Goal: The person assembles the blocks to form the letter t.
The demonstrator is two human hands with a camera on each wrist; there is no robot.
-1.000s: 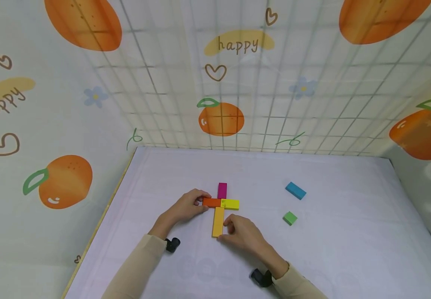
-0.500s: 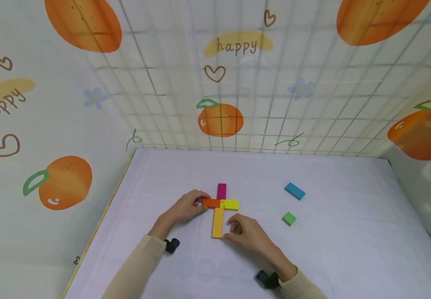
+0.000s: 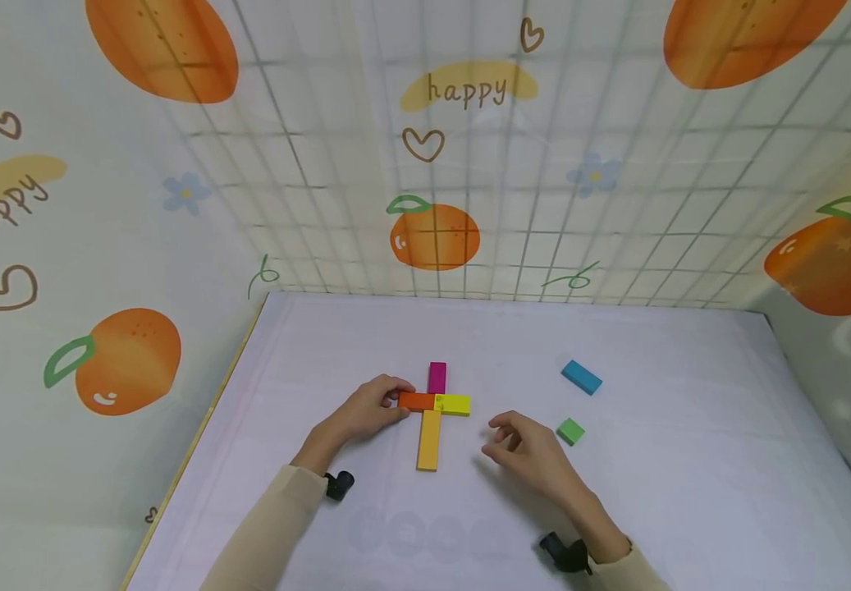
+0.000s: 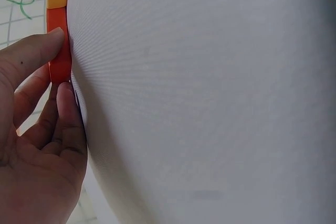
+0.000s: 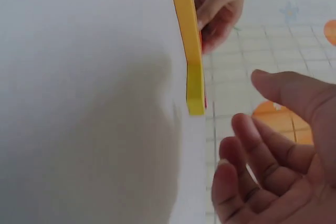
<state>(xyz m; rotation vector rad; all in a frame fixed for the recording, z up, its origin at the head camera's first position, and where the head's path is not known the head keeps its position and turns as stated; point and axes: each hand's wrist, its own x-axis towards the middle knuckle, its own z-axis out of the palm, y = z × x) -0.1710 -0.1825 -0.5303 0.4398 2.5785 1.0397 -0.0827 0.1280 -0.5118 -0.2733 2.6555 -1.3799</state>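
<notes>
My left hand (image 3: pixel 368 407) pinches the left end of a red-orange block (image 3: pixel 418 401) between thumb and fingers. Against that block's right end lies a bright yellow block (image 3: pixel 455 405). A magenta block (image 3: pixel 436 377) extends away from their meeting point, and a longer amber-yellow block (image 3: pixel 428 441) runs toward me, so the four form a cross. In the right wrist view the amber-yellow block (image 5: pixel 187 19) and the yellow block (image 5: pixel 195 88) meet end to side. My right hand (image 3: pixel 532 451) hovers right of the cross, fingers loosely bent, holding nothing.
A blue block (image 3: pixel 582 377) lies at the back right, and a small green block (image 3: pixel 570 432) sits just beyond my right hand. The white table (image 3: pixel 691 460) meets a printed curtain (image 3: pixel 307 164) along its back edge.
My right hand has drawn away from the amber-yellow block, moving right toward the green block. My left hand stays on the red-orange block, and the blocks keep their places.
</notes>
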